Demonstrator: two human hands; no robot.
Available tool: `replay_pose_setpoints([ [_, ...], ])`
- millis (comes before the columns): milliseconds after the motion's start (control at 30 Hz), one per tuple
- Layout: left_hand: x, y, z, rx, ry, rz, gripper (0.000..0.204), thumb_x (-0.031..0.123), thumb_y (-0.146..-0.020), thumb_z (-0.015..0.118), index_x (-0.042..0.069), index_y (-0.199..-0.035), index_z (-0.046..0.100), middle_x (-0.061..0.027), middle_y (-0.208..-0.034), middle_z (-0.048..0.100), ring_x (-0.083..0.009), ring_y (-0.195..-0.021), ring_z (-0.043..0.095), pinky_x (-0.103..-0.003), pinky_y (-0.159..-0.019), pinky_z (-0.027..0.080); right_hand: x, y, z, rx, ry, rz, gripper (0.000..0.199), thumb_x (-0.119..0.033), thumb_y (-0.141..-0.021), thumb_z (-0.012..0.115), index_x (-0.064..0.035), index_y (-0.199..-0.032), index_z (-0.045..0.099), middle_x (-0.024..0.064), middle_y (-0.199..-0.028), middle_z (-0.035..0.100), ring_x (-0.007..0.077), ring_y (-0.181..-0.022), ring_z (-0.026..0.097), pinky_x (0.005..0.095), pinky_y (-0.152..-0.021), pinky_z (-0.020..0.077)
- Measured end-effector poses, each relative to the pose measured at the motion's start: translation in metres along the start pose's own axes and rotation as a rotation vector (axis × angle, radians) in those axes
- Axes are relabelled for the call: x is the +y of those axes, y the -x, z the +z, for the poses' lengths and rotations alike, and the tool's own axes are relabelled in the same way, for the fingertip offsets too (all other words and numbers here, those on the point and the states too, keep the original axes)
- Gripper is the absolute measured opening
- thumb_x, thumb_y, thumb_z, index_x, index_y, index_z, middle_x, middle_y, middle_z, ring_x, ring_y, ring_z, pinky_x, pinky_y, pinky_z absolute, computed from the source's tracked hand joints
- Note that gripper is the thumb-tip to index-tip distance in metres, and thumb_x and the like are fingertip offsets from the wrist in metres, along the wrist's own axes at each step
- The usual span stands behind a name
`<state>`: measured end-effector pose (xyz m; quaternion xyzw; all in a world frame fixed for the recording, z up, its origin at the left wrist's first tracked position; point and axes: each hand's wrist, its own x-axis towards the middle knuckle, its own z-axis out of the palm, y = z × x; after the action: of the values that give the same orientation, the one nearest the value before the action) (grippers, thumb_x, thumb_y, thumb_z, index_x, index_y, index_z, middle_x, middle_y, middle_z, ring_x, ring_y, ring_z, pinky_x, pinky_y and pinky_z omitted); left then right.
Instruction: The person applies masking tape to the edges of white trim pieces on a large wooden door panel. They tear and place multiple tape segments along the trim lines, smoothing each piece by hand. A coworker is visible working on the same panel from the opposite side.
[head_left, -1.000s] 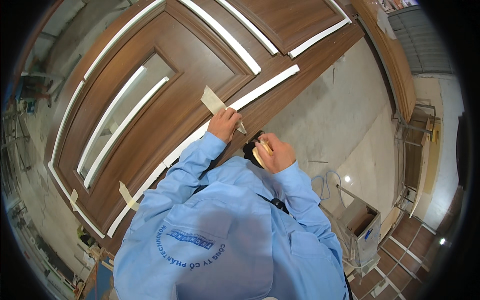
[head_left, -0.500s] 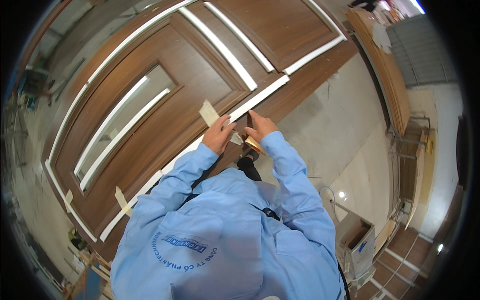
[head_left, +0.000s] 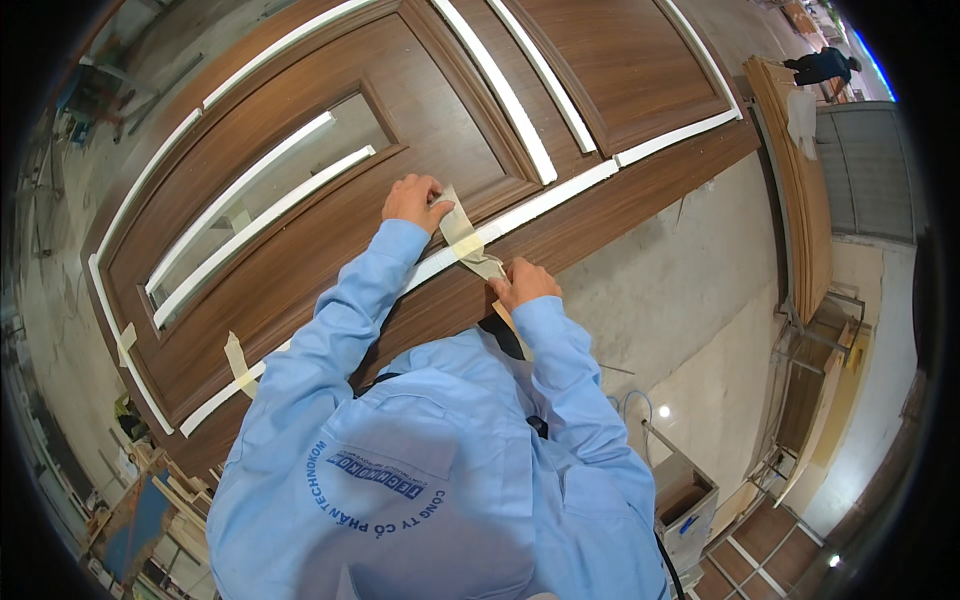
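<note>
A strip of cream masking tape (head_left: 462, 232) lies across a white foam strip (head_left: 520, 213) on the brown panelled door (head_left: 440, 165). At the tape's far end my left hand (head_left: 411, 201) is closed, its thumb and fingertips on the tape edge. My right hand (head_left: 527, 284) pinches the near, crumpled end over the door's front edge. Below that hand shows a yellowish edge (head_left: 508, 318), perhaps a tape roll; most of it is hidden by my hand and sleeve.
More white strips (head_left: 270, 60) run along the door's mouldings, and tape pieces (head_left: 235, 358) hold some down. Stacked brown boards (head_left: 790, 190) stand at the right, near a grey metal box (head_left: 690, 495). A person (head_left: 822, 67) is at the far right.
My left hand has moved outward along the tape to its far end. My right hand has come down to the near end. The tape now lies across the strip. The view has shifted.
</note>
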<state>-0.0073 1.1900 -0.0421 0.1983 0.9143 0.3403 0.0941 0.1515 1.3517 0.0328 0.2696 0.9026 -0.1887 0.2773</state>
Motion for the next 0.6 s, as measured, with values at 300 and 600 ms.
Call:
replay_pose_setpoints([
  [300,-0.001,-0.011,0.020,0.099,0.295,0.044,0.014,0.014,-0.083,0.074,0.008,-0.090,0.063,-0.0105,-0.091,0.060,-0.0296,-0.090,0.059,-0.040,-0.080,0.049,0.005,-0.013,0.005,0.006,-0.030,0.007,0.022,-0.028,-0.086,0.068,-0.0088,-0.097,0.072,0.0153,-0.098,0.073,0.0356,-0.097,0.067,0.0458,-0.084,0.0534],
  [600,0.011,-0.017,-0.003,0.032,0.271,-0.071,0.014,0.013,-0.086,0.071,0.004,-0.093,0.063,-0.0116,-0.088,0.070,-0.0343,-0.082,0.067,-0.040,-0.075,0.052,0.012,-0.008,0.010,-0.040,-0.105,0.003,0.020,-0.027,-0.085,0.065,-0.0106,-0.094,0.072,0.0151,-0.099,0.073,0.0355,-0.098,0.068,0.0446,-0.086,0.0534],
])
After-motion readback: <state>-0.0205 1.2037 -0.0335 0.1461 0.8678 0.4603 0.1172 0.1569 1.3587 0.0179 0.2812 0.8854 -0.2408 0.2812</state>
